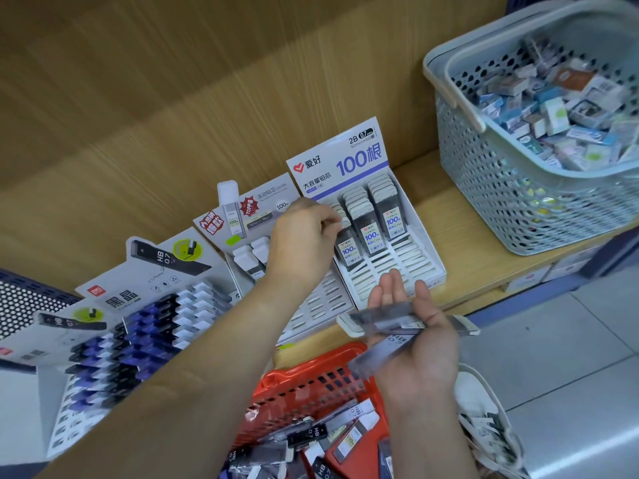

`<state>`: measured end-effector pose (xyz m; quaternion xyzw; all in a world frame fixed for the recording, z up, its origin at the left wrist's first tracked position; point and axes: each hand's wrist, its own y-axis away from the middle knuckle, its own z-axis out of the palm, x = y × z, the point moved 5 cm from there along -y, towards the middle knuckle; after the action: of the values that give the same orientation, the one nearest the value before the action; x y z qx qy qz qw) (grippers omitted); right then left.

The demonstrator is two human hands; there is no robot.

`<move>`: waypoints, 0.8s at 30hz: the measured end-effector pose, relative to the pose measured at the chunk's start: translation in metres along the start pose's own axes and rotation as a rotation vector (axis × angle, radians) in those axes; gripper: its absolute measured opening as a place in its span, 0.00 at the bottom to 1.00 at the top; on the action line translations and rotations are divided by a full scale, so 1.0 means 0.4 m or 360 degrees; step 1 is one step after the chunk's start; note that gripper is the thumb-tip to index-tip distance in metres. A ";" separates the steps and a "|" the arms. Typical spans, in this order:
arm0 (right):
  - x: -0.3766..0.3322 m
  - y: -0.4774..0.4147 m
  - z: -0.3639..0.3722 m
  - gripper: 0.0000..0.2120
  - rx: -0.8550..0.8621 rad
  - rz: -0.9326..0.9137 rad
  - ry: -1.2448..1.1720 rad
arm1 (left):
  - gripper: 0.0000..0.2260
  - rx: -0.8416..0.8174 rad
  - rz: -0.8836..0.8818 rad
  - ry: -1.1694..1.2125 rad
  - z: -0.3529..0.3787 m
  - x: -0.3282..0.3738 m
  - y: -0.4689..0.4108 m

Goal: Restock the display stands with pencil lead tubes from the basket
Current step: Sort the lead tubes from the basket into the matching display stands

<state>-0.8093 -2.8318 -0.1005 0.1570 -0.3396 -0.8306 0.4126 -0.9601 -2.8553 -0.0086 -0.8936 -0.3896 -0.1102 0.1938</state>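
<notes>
- Red plastic basket (311,385) sits nearest, low in view, with a heap of loose lead tubes (313,439) in it. Its lower part is cut off by the frame edge.
- The right hand (415,344) hovers above it, palm up, fingers nearly straight, thumb laid over a handful of tubes (387,323). Blur makes them hard to count.
- The left hand (304,236) reaches to the 2B stand (394,271), fingers bunched on a front tube (347,252) in its left column, seemingly seating it.
- That stand has three columns filled at the back, while its front slots are bare, so I judge it roughly half done.
- The middle stand (249,216) shows only a few tubes and many bare slots. The forearm hides part of it.
- The HB stand (155,316), at the left, looks mostly full, with gaps low down.
- Overall the restocking seems about midway.
- Farthest, a grey basket (518,202) stands on the wooden shelf (460,243). Its small boxes are too blurred to name.
</notes>
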 end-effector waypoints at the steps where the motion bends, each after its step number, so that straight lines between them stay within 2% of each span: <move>1: 0.002 0.000 0.005 0.16 -0.0005 -0.0010 0.0003 | 0.04 -0.0021 -0.0041 0.0060 -0.011 0.004 0.013; 2: 0.003 0.000 0.008 0.16 0.0001 -0.0021 0.0009 | 0.05 -0.0102 -0.0123 0.0172 -0.021 0.006 0.034; 5: 0.005 0.004 0.018 0.17 -0.0013 -0.0085 0.0037 | 0.12 -0.0559 -0.0519 0.0742 -0.036 0.011 0.135; 7: 0.007 0.004 0.024 0.16 -0.0053 -0.0118 0.0052 | 0.15 -0.0784 -0.0576 0.0865 -0.050 0.028 0.199; 9: 0.016 0.004 0.027 0.13 -0.0086 -0.0092 0.0048 | 0.14 -0.0854 -0.0512 0.0836 -0.064 0.040 0.238; 14: 0.040 0.024 0.034 0.10 -0.0085 0.0085 0.0208 | 0.03 -0.0469 -0.0392 0.0694 -0.107 0.032 0.253; 15: 0.038 0.029 0.031 0.12 -0.0056 0.0048 0.0340 | 0.02 -0.0397 -0.0364 0.0682 -0.116 0.031 0.252; 17: 0.030 0.030 0.024 0.16 -0.0031 -0.0117 0.0848 | 0.06 -0.0249 -0.0373 0.0729 -0.136 0.023 0.243; 19: 0.033 0.030 0.027 0.17 -0.0094 -0.0249 0.1304 | 0.07 -0.0140 -0.0452 0.0823 -0.149 0.007 0.225; 20: 0.039 0.029 0.030 0.17 -0.0152 -0.0261 0.1394 | 0.07 -0.0099 -0.0505 0.0876 -0.151 -0.006 0.213; 22: 0.047 0.028 0.032 0.16 -0.0236 -0.0218 0.1405 | 0.05 -0.0062 -0.0628 0.1024 -0.151 -0.027 0.189; 24: 0.055 0.029 0.028 0.15 -0.0271 -0.0141 0.1345 | 0.03 -0.0139 -0.0695 0.1161 -0.144 -0.037 0.165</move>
<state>-0.8222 -2.8492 -0.0840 0.4630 -0.0641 -0.7353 0.4907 -0.9240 -2.9311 0.0209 -0.7000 -0.4704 -0.4740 0.2531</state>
